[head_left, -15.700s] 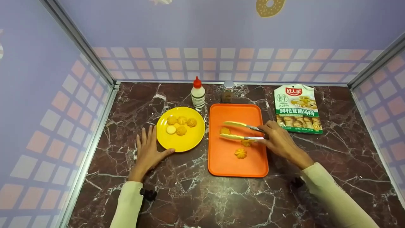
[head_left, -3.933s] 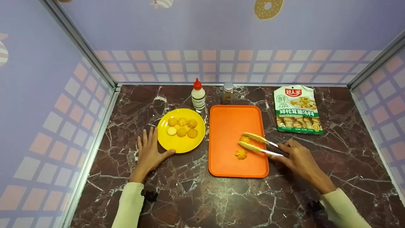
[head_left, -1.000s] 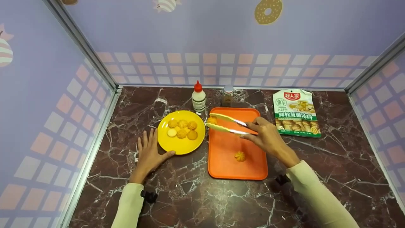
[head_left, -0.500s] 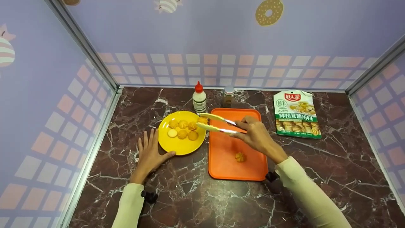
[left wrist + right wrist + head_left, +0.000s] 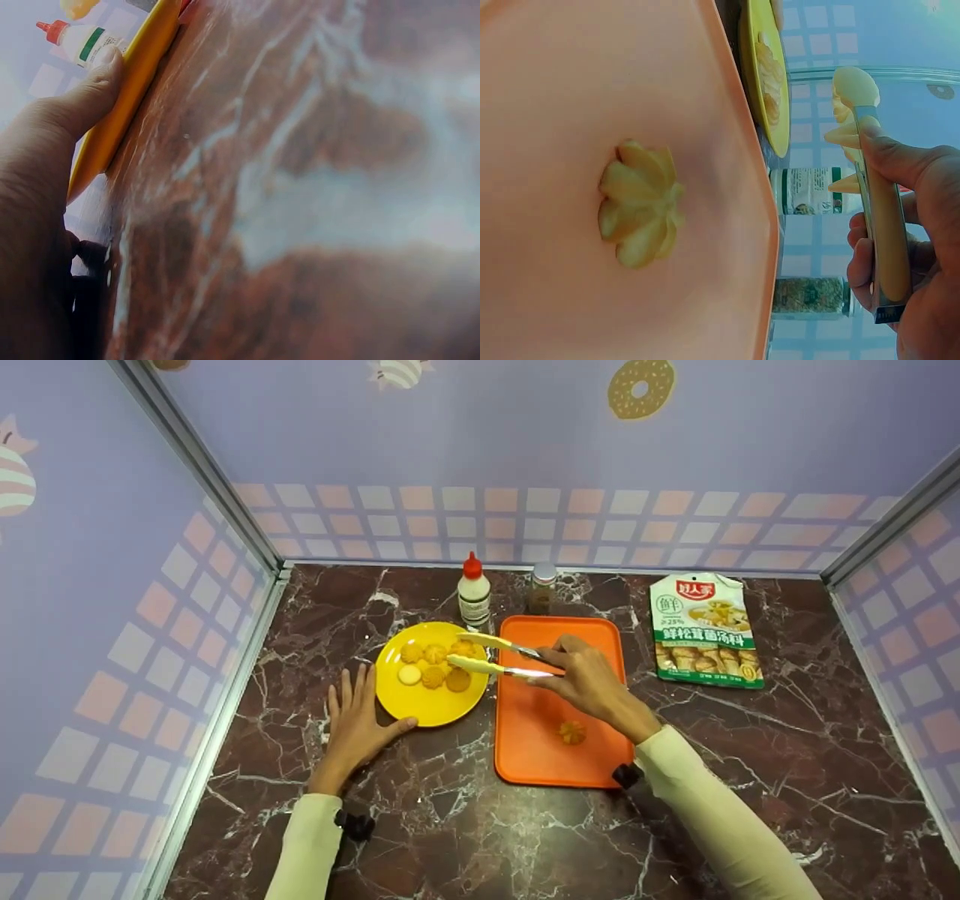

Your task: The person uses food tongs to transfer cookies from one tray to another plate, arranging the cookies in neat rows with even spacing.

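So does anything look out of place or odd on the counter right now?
Nothing spilled or damaged. One pale, flat cookie on the yellow plate differs from the swirled golden ones. A single swirled cookie lies alone on the orange tray. The right hand holds tongs over the plate; the left hand touches its rim.

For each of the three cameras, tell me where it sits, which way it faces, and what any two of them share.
Head: worn high, facing forward and down at the marble table; both hands and sleeves show.
Left wrist: low beside the left hand, looking along the tabletop; its thumb touches the yellow plate.
Right wrist: beneath the right hand gripping tongs, facing the orange tray.
Shared: both wrist views catch the plate.
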Demonstrator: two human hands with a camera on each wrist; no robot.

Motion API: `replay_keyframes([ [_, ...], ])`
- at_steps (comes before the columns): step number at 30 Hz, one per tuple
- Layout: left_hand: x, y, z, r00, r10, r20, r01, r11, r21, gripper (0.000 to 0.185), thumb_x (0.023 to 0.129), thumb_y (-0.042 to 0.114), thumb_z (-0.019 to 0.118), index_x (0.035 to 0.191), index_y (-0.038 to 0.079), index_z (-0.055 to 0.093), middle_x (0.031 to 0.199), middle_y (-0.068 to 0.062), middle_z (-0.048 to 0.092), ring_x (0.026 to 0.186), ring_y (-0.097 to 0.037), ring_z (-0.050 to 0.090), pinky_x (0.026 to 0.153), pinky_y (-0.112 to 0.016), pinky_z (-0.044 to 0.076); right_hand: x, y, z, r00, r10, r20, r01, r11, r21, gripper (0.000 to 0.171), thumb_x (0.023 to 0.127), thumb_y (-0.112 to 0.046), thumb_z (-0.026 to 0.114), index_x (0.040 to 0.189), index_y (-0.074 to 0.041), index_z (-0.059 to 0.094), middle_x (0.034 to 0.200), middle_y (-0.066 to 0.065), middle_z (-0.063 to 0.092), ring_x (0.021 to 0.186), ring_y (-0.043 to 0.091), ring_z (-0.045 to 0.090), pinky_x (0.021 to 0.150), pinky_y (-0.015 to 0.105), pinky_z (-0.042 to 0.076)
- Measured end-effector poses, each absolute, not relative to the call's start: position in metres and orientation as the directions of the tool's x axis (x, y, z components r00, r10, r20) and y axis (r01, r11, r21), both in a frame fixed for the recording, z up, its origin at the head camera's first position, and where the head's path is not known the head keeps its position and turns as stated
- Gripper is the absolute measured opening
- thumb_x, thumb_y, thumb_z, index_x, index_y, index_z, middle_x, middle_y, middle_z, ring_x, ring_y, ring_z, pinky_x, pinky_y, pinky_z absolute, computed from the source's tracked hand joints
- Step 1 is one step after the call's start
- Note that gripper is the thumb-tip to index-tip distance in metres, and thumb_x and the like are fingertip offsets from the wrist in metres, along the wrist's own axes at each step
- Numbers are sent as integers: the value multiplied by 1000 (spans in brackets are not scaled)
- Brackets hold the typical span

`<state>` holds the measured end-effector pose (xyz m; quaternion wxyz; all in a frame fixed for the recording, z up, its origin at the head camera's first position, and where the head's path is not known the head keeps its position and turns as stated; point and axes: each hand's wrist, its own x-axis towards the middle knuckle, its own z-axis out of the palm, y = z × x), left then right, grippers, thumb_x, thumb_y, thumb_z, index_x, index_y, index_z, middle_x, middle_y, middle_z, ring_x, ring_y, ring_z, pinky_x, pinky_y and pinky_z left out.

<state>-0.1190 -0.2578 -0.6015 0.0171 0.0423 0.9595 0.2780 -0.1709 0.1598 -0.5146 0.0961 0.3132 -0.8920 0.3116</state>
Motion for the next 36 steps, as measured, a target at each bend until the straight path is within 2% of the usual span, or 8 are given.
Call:
replay_keyframes([
  [8,-119,-258,-602,-996,93,-7,75,845,529,134,87,72,81,178,6,7,184,-22,3,169,-46,-10,132,-63,-16,-172,147,-522,-799,-511,316,-598,624,-503,49,92,-31,92,131,-2,81,93,8,59,78,21,51,67,34,44],
  [15,-118,-258,-603,-996,93,-1,78,843,533,133,87,71,81,178,6,8,184,-21,3,169,-46,-10,132,-63,-16,-174,136,-528,-792,-531,300,-605,621,-498,48,92,-33,92,129,-3,82,92,7,59,77,20,53,67,34,48],
  [23,-117,-258,-605,-996,76,50,91,828,553,131,86,71,83,177,6,16,183,-23,11,169,-48,-5,133,-64,-12,-175,125,-533,-764,-569,305,-640,604,-475,45,95,-32,90,129,-4,82,91,7,60,77,22,56,65,37,51],
  [26,-117,-259,-606,-992,67,111,119,808,577,127,84,66,88,175,2,26,180,-26,21,168,-50,4,134,-65,-7,-175,121,-535,-750,-581,317,-656,592,-467,42,95,-31,90,127,-5,83,92,7,61,78,22,58,65,38,52],
  [31,-115,-261,-610,-964,51,262,214,735,644,111,82,47,96,165,-4,43,166,-28,46,159,-49,32,134,-66,6,-173,114,-537,-745,-586,319,-660,574,-485,42,95,-30,90,128,-6,83,92,7,62,78,21,56,65,37,50],
  [33,-114,-262,-611,-949,57,310,259,700,666,107,82,40,99,163,-6,46,162,-28,50,155,-47,37,134,-65,14,-173,112,-538,-741,-593,315,-664,574,-479,43,95,-31,90,128,-5,83,91,7,62,78,21,55,65,37,49],
  [36,-113,-262,-612,-938,70,339,296,670,681,106,81,35,100,162,-8,46,162,-28,49,154,-46,37,131,-64,23,-173,107,-540,-735,-604,310,-670,577,-467,46,94,-33,91,129,-4,83,90,7,60,77,21,55,65,37,48],
])
